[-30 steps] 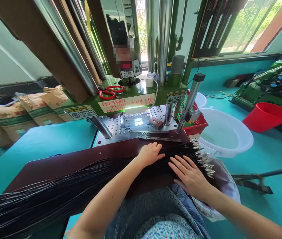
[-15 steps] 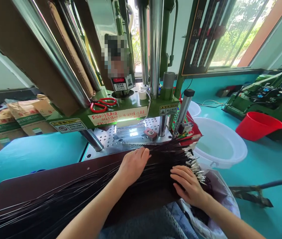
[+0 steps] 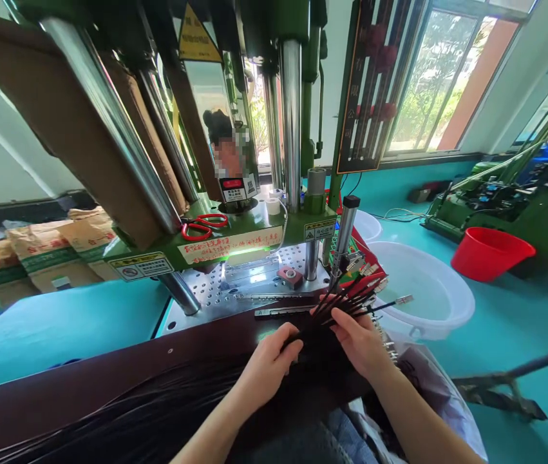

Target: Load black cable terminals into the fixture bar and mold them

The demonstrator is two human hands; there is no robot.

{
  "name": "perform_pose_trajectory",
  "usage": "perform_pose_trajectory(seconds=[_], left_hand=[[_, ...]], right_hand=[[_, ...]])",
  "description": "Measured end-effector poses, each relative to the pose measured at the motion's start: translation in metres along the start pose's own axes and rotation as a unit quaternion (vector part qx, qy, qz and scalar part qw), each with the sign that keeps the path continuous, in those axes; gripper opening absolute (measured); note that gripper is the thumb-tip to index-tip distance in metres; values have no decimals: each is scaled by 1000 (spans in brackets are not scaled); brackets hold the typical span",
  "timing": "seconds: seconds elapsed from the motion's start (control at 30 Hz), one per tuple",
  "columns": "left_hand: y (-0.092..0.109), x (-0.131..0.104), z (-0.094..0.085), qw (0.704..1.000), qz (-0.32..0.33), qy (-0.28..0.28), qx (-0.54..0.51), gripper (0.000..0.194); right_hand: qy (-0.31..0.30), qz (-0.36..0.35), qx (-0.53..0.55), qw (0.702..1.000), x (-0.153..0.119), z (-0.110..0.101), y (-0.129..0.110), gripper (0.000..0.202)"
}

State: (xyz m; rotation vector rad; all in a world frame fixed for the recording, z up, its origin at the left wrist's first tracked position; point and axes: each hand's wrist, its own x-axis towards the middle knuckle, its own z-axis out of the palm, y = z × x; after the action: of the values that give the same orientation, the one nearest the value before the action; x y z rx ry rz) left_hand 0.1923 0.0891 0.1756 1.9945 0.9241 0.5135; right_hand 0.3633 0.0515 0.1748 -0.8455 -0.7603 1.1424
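Observation:
A small bunch of thin black cables [image 3: 322, 316] is raised above the brown tabletop [image 3: 220, 335], its silvery metal ends fanned out to the right. My left hand [image 3: 271, 368] is closed round the bunch on its left side. Nearer the metal ends, my right hand [image 3: 361, 345] pinches the same bunch between thumb and fingers. More black cables [image 3: 123, 406] lie in a thick pile across the table towards the lower left. Their pale ends [image 3: 390, 348] show partly behind my right hand. Just beyond the bunch lies a narrow metal bar [image 3: 278, 312] marked A.
Ahead stands a green press [image 3: 254, 241] with steel columns and a perforated metal plate [image 3: 206, 283]. Red-handled scissors [image 3: 205, 225] rest on it. To the right are a white tub [image 3: 460, 283], a red bucket [image 3: 491, 254] and a plastic bag [image 3: 440, 380]. Paper sacks [image 3: 42, 264] stand left.
Both hands have gone from lying over the cable pile to gripping a small bunch, now lifted with its ends spread. The metal bar marked A has come into view. The camera view has shifted slightly.

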Motion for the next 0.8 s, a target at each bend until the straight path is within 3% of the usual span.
perform_pose_trajectory(seconds=[0.13,0.27,0.33,0.4,0.5,0.57,0.63,0.73,0.8], left_hand=[[-8,12,3,982,89,106,131,21],[-10,20,-3,974,121,131,143,17],[-7,23,-11,960,157,174,153,16],[-2,23,-19,946,185,206,166,16],[5,19,-27,969,135,163,128,15],[9,14,-29,990,74,108,61,16],[13,8,-32,997,32,71,-16,20],[20,0,-35,992,-1,40,-119,27],[24,-7,-34,985,-23,19,-168,31]], right_hand=[[8,-13,-43,999,-2,-15,3,20],[-8,7,-75,997,-1,-27,4,25],[-52,61,-143,986,-1,-33,6,27],[-133,153,-237,950,-2,-38,10,28],[-219,241,-267,907,-2,-42,18,35],[-213,249,-187,926,3,-44,19,49],[-152,234,-55,959,10,-46,17,58],[-68,169,105,978,17,-45,10,39],[-101,116,137,979,12,-38,5,30]])
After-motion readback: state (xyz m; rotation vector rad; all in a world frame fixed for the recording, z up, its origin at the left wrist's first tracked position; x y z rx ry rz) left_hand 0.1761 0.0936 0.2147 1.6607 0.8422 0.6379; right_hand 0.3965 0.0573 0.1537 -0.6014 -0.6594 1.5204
